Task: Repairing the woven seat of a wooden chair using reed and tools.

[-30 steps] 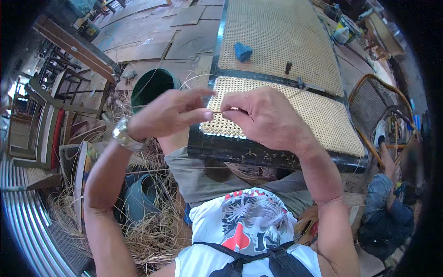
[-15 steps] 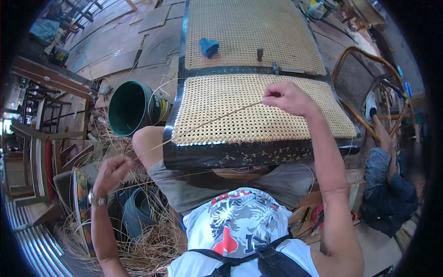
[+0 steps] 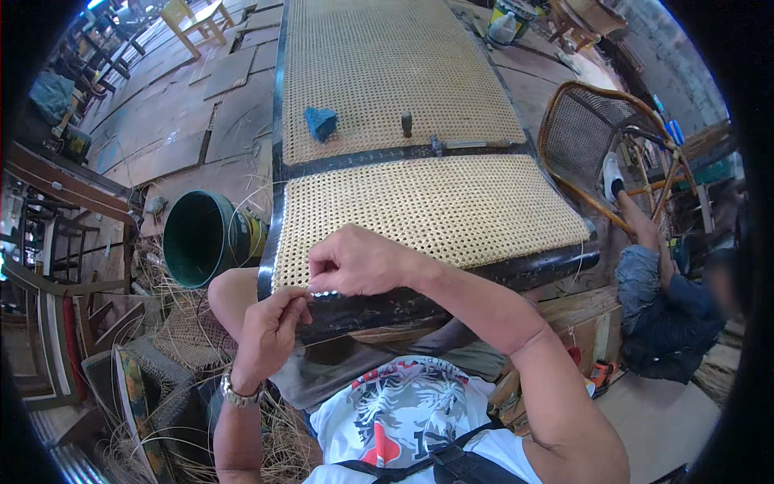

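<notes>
Both my hands meet at the near left corner of a woven cane panel [image 3: 451,198] set in a black frame [image 3: 532,270]. My left hand [image 3: 272,332] is closed in a pinch just off that edge. Almost touching it, my right hand [image 3: 355,260] is curled with thumb and finger together above the frame edge. The thin cane strand seen stretched between them earlier is mostly hidden by my fingers now. Further up on the caning lie a blue cloth [image 3: 321,124], a small dark peg [image 3: 406,123] and a slim tool [image 3: 476,145] resembling a hammer.
Left of the panel, a dark green bucket [image 3: 179,250] lies tipped toward me. Loose cane strands [image 3: 193,431] cover the floor below my left arm. To the right stand a rattan chair [image 3: 556,141] and a seated person [image 3: 657,315]. Wooden frames [image 3: 68,347] lean at far left.
My right hand has come down and left across the panel, and my left hand has moved up and right to meet it. The strand no longer stretches across the caning. The view has shifted.
</notes>
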{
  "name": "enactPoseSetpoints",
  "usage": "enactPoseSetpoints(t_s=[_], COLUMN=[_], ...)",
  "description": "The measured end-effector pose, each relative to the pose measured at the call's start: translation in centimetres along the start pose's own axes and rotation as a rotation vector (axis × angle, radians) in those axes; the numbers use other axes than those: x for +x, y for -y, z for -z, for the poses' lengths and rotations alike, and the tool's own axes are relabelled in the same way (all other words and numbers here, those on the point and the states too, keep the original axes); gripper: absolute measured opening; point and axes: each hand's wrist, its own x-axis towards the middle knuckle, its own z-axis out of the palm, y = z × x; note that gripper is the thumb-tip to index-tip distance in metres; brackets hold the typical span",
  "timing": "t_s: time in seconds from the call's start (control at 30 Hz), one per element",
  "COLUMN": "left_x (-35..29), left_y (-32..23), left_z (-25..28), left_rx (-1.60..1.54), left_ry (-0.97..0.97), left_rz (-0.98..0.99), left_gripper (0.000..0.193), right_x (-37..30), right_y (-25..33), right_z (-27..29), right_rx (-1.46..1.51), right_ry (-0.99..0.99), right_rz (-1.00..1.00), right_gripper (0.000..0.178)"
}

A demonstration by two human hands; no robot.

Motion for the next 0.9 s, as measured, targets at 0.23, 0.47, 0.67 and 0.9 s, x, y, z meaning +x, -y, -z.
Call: enactPoseSetpoints(t_s=[0.23,0.47,0.67,0.9], left_x=[-1.1,-6.0,-7.6,-2.4], left_y=[0.4,3.9,3.8,-1.8], left_z=[1.0,4.6,5.9,-3.9], left_rx=[-0.148,0.18,0.102,-0.01], left_ry=[-0.099,-0.371,-0.209,0.391], left_rz=[0.174,0.285,0.438,0.334], left_gripper=[0.014,0.026,0.02,0.02], right_x=[-1.0,-13.2,-34.0,-47.6], right_y=[-5.3,-8.2,-3.8,-4.7], right_z=[5.7,15.0,16.3,-2.1], right_rx=[0.081,0.373,0.103,0.291], right_ry=[-0.374,-1.007,-1.377,-1.355], right_rz=[-0.248,-0.32,-0.409,-1.035], right_gripper=[0.012,0.016,0.024,0.017])
